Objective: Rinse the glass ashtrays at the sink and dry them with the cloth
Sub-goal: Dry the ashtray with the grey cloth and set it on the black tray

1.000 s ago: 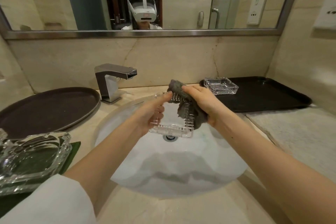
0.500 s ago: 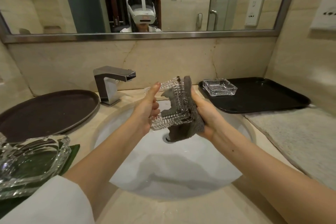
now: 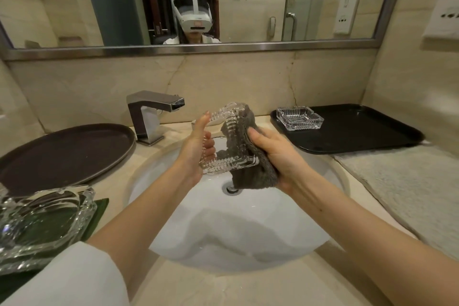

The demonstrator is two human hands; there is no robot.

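Evidently heavy, rigid and slick when wet, the ribbed glass ashtray (image 3: 224,141) stands on edge above the sink (image 3: 248,243), its left rim grasped by the left hand (image 3: 196,154) while the right hand (image 3: 275,154) presses the soft grey cloth (image 3: 250,171) against its far side, a breakable piece best gripped by opposite rims.

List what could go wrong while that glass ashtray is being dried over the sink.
1. The left hand pinches the ashtray by one edge while it stands tilted over the sink; wet glass could slip and chip on the basin.
2. The right hand presses the cloth from the far side, so a hard push could lever it out of that grip.
3. The big glass dish near the left sleeve could get knocked.
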